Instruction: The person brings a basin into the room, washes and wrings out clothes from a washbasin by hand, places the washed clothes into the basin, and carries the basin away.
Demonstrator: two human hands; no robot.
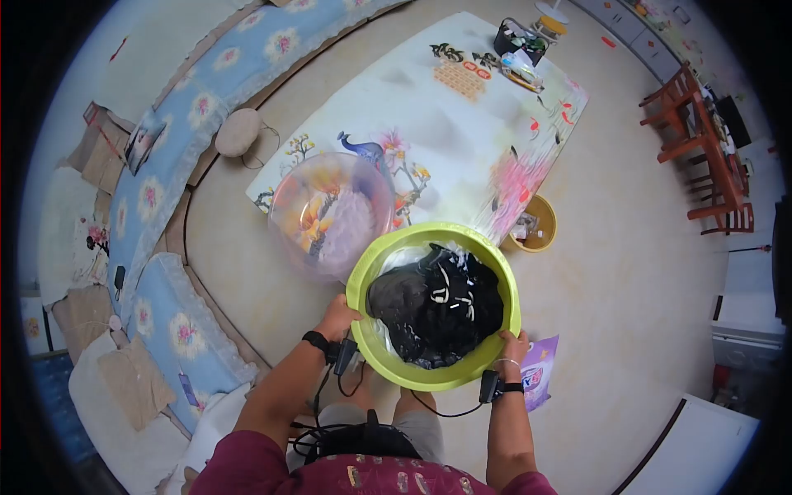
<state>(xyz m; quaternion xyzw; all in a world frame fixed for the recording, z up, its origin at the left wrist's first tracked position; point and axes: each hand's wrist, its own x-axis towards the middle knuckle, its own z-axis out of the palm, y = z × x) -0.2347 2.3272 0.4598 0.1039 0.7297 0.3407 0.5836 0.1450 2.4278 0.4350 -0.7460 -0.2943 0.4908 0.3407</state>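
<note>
Gripping the lime-green plastic basin [429, 379] by its rim, the left hand [334, 319] and the right hand [512, 348] hold it from opposite sides, in front of the body; the left thumb is on the rim and the right hand closes on the other edge, while the fingers under the basin are mostly hidden; inside lies a heap of dark, wet-looking garments [458, 318], with a greyer piece [396, 294] at the left and pale markings near the middle.

Just beyond the left side of the basin is a translucent pink tub [285, 206] at the near corner of a table with a peacock-and-blossom cover [437, 157]; the green rim overlaps the tub in view (whether the two touch, I cannot tell); a yellow waste bin [544, 221] with some contents stands by the table's edge, and a purple packet [538, 371] lies near the right hand.

Toward the table's far end sits a dark basket [520, 41] of assorted items; leftward are a round stool [239, 132] and a sofa with a blue floral cover [202, 111].
</note>
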